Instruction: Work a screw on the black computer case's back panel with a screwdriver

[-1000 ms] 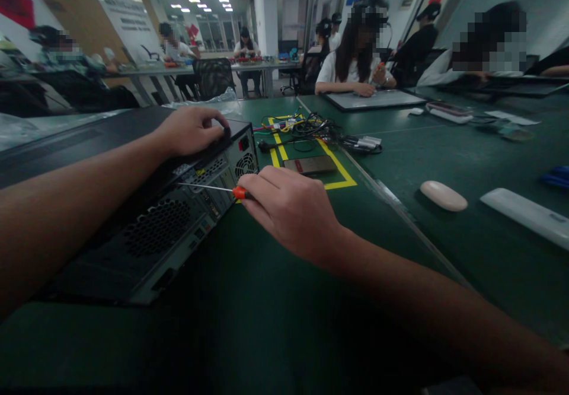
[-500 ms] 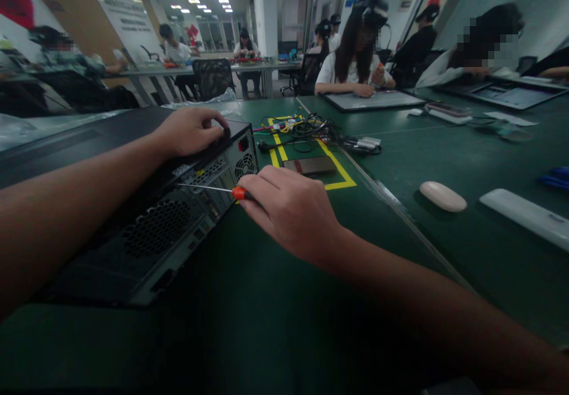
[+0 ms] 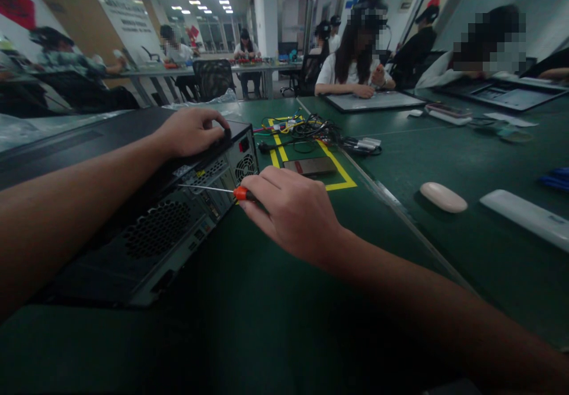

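A black desktop computer case (image 3: pixel 80 140) lies on its side at the left, its rear panel with a fan grille (image 3: pixel 157 229) and ports facing me. My left hand (image 3: pixel 193 131) rests on top of the case near its far edge, thumb and fingers bent with a gap between them. In my right hand (image 3: pixel 291 211) is a screwdriver (image 3: pixel 240 193) with an orange and black handle, the fingers wrapped round it. Its thin shaft points left, and the tip meets the upper edge of the rear panel. Any screw at the tip is too small to make out.
Beyond my right hand, a bundle of cables (image 3: pixel 315 128) and a flat brown box (image 3: pixel 310 166) lie by yellow tape (image 3: pixel 342 172). To the right are a pale oval object (image 3: pixel 443 197) and a long white one (image 3: pixel 524 214). Co-workers sit across the green table (image 3: pixel 382 252).
My hands, the screwdriver and the case look almost unchanged. The screwdriver handle has shifted very slightly to the right.
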### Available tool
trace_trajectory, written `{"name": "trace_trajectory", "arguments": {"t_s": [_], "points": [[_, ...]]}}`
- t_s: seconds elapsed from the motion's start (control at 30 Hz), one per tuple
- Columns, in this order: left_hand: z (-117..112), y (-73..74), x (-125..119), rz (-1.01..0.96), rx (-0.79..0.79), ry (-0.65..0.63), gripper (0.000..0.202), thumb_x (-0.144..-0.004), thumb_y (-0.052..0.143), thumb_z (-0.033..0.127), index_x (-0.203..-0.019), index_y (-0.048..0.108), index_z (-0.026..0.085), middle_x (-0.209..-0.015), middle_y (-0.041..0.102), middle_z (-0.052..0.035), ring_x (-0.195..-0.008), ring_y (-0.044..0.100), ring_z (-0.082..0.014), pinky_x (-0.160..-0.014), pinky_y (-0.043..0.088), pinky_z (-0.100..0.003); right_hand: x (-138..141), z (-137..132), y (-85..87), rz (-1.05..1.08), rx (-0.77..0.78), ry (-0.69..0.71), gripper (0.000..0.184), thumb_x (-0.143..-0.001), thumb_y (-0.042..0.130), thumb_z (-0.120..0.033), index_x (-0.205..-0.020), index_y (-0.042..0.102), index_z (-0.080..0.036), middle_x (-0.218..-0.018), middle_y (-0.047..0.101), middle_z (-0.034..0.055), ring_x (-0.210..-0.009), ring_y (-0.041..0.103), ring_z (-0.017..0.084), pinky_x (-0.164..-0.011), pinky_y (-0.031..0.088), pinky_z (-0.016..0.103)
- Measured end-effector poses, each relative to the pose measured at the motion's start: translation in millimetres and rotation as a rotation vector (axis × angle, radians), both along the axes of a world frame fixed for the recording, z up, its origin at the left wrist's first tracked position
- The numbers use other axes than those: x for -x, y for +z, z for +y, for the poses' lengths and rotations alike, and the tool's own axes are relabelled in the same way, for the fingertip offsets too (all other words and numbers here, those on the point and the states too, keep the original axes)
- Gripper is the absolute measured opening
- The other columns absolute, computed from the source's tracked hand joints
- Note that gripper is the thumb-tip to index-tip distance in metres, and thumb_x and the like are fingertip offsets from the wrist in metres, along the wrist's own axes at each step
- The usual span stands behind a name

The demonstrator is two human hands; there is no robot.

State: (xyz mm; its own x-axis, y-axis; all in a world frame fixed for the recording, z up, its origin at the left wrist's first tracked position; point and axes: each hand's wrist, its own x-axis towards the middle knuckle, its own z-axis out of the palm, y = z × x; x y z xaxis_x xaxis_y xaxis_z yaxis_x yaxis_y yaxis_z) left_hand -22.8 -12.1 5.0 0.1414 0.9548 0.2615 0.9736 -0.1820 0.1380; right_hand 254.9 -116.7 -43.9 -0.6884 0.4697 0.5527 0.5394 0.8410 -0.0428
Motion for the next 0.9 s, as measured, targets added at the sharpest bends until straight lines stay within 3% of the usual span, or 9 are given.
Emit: {"name": "trace_trajectory", "arguments": {"t_s": [0.3, 0.43, 0.57, 0.67, 0.9], "points": [[2.1, -2.2, 2.8, -0.002, -0.005, 0.003, 0.053, -0.092, 0.052, 0.039, -0.127, 0.081, 0.012, -0.084, 0.067, -0.0053, -0.077, 0.057, -0.0215, -0.077, 0.040, -0.036, 2.4, -2.4, 1.6, 0.015, 0.051, -0.030, 0.031, -0.116, 0.053, -0.036, -0.115, 0.077, -0.016, -0.109, 0.076, 0.0110, -0.100, 0.067, 0.024, -0.066, 0.033, 0.036], [2.1, -1.6, 2.4, 0.002, -0.007, -0.001, 0.053, -0.092, 0.052, 0.039, -0.127, 0.081, 0.012, -0.083, 0.067, -0.0050, -0.076, 0.056, -0.0214, -0.078, 0.041, -0.036, 4.9, -2.8, 2.0, -0.004, 0.116, -0.024, 0.033, -0.117, 0.052, -0.038, -0.124, 0.075, -0.015, -0.113, 0.077, 0.0104, -0.102, 0.069, 0.023, -0.069, 0.035, 0.035], [1.2, -0.3, 0.9, 0.002, 0.006, 0.015, 0.054, -0.092, 0.052, 0.039, -0.129, 0.080, 0.011, -0.082, 0.067, -0.0049, -0.076, 0.056, -0.0214, -0.078, 0.042, -0.036, 4.7, -1.6, 1.8, -0.048, 0.102, 0.010, 0.031, -0.116, 0.054, -0.030, -0.140, 0.069, -0.018, -0.116, 0.077, 0.0091, -0.102, 0.069, 0.022, -0.071, 0.036, 0.035], [1.0, 0.1, 0.3, 0.002, 0.005, 0.007, 0.056, -0.092, 0.051, 0.039, -0.129, 0.080, 0.009, -0.085, 0.068, -0.0064, -0.076, 0.056, -0.0215, -0.079, 0.042, -0.037, 3.9, 0.1, 1.2, -0.084, 0.072, 0.001, 0.031, -0.115, 0.051, -0.023, -0.140, 0.070, -0.020, -0.113, 0.076, 0.0079, -0.099, 0.068, 0.021, -0.068, 0.033, 0.035], [0.4, 0.4, -0.5, 0.006, -0.002, 0.008, 0.056, -0.091, 0.052, 0.038, -0.129, 0.080, 0.009, -0.086, 0.068, -0.0066, -0.077, 0.057, -0.0218, -0.078, 0.041, -0.037, 3.2, 2.5, 0.8, -0.085, 0.067, -0.004, 0.031, -0.117, 0.049, -0.023, -0.138, 0.071, -0.020, -0.113, 0.076, 0.0077, -0.099, 0.068, 0.020, -0.068, 0.033, 0.035]]}}
